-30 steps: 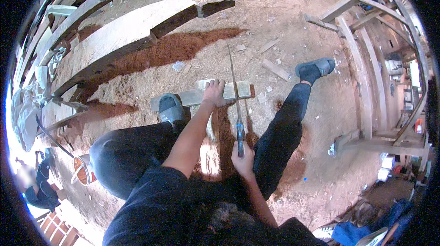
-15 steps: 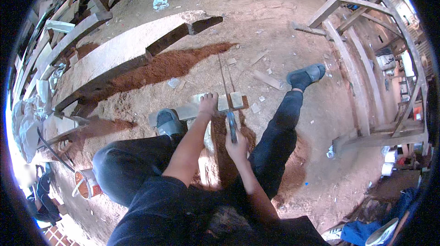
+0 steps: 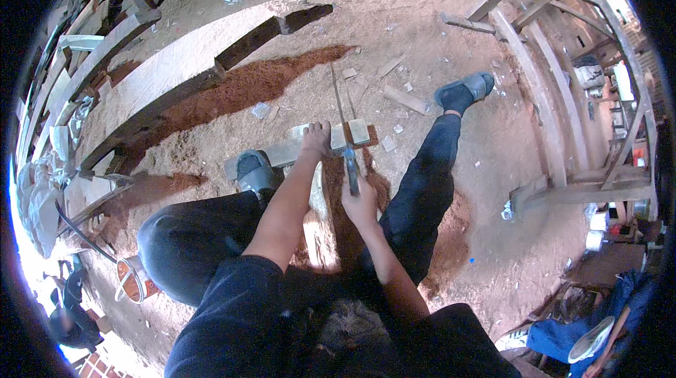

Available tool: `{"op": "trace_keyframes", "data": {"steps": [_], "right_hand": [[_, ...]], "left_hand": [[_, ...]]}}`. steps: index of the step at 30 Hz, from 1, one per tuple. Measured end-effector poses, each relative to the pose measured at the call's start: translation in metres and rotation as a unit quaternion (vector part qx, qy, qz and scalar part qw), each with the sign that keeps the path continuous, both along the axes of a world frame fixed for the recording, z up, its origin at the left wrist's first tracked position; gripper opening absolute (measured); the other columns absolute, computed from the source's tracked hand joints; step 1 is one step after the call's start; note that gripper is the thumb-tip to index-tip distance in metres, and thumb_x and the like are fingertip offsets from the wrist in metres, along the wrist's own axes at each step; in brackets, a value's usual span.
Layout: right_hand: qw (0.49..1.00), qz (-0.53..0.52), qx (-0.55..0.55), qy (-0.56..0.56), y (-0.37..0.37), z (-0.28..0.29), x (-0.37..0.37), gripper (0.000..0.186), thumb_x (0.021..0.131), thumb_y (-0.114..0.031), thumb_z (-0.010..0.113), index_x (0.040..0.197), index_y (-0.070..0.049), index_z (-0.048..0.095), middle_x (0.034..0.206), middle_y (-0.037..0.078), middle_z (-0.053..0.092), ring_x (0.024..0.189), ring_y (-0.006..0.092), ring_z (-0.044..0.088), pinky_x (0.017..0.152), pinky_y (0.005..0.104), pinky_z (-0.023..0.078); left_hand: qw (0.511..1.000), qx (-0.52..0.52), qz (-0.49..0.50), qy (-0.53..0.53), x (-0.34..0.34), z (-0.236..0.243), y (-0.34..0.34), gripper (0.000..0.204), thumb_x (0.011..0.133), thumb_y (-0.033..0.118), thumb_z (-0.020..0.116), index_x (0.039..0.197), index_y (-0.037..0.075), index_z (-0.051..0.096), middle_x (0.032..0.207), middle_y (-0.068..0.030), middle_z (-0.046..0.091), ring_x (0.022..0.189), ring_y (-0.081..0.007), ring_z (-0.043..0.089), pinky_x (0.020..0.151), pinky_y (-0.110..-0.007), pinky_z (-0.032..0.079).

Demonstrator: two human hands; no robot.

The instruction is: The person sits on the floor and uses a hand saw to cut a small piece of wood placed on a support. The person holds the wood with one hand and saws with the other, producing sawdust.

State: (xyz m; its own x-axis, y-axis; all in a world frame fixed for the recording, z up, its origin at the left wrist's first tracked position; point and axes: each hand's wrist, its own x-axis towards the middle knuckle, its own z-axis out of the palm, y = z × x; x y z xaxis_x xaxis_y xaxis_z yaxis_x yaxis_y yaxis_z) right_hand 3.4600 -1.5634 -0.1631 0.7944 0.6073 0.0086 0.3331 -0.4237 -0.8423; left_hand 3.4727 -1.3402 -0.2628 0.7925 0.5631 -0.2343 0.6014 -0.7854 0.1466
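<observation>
My right hand (image 3: 359,202) is closed round the blue and black handle of a hand saw (image 3: 351,170), whose long blade crosses a pale board (image 3: 360,131). Just left of the blade, my left hand (image 3: 316,136) presses on that board, fingers curled over it. The board rests crosswise over a rough timber piece (image 3: 315,216) between my legs. My left sandalled foot (image 3: 255,170) is at the board's left end; my right foot (image 3: 461,90) rests out on the dirt floor. Sawdust lies around the board.
A long timber (image 3: 162,82) with dark sawdust beside it lies at upper left. Wooden frames (image 3: 531,96) stand at right, scrap wood at far left. A bucket (image 3: 137,279) sits by my left knee. Another person (image 3: 74,321) is at lower left, blue cloth (image 3: 563,343) at lower right.
My right hand with the saw has moved forward, closer to the board, since a second ago. My left hand stays on the board. The whole view has shifted slightly with my head.
</observation>
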Motion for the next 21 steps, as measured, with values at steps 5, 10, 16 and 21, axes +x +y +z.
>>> {"op": "trace_keyframes", "data": {"steps": [5, 10, 16, 21], "right_hand": [[1.000, -0.003, -0.022, 0.015, -0.049, 0.012, -0.024, 0.021, 0.089, -0.022, 0.062, 0.086, -0.001, 0.065, 0.072, 0.025, 0.062, 0.070, 0.0453, 0.063, 0.064, 0.0511, 0.050], [0.999, 0.013, 0.009, -0.031, 0.009, -0.005, 0.012, 0.017, 0.092, -0.015, 0.058, 0.101, -0.002, 0.064, 0.071, 0.025, 0.060, 0.073, 0.0420, 0.065, 0.059, 0.0470, 0.048], [0.999, 0.033, 0.008, 0.011, -0.062, 0.010, -0.027, 0.016, 0.088, -0.018, 0.062, 0.092, -0.002, 0.063, 0.075, 0.025, 0.063, 0.070, 0.0435, 0.064, 0.062, 0.0476, 0.050], [0.996, 0.007, -0.039, 0.075, 0.014, 0.020, 0.006, 0.020, 0.089, -0.021, 0.061, 0.085, -0.001, 0.061, 0.069, 0.024, 0.061, 0.066, 0.0423, 0.063, 0.059, 0.0478, 0.048]], "left_hand": [[1.000, -0.023, 0.016, 0.008, 0.000, 0.012, -0.010, 0.085, 0.059, 0.029, 0.087, 0.126, 0.004, 0.041, 0.121, -0.0183, 0.054, 0.118, -0.0340, 0.051, 0.098, -0.046, 0.042], [0.999, -0.040, -0.007, 0.016, 0.009, 0.020, -0.006, 0.092, 0.060, 0.029, 0.086, 0.133, 0.003, 0.037, 0.123, -0.0196, 0.053, 0.119, -0.0352, 0.051, 0.098, -0.047, 0.043], [0.999, -0.014, -0.001, 0.035, -0.004, 0.009, 0.003, 0.087, 0.061, 0.033, 0.086, 0.129, 0.004, 0.040, 0.122, -0.0200, 0.054, 0.119, -0.0363, 0.051, 0.098, -0.048, 0.043], [0.999, -0.041, -0.005, 0.031, -0.007, 0.008, 0.000, 0.083, 0.059, 0.030, 0.086, 0.126, 0.005, 0.042, 0.123, -0.0201, 0.053, 0.121, -0.0361, 0.050, 0.099, -0.048, 0.042]]}}
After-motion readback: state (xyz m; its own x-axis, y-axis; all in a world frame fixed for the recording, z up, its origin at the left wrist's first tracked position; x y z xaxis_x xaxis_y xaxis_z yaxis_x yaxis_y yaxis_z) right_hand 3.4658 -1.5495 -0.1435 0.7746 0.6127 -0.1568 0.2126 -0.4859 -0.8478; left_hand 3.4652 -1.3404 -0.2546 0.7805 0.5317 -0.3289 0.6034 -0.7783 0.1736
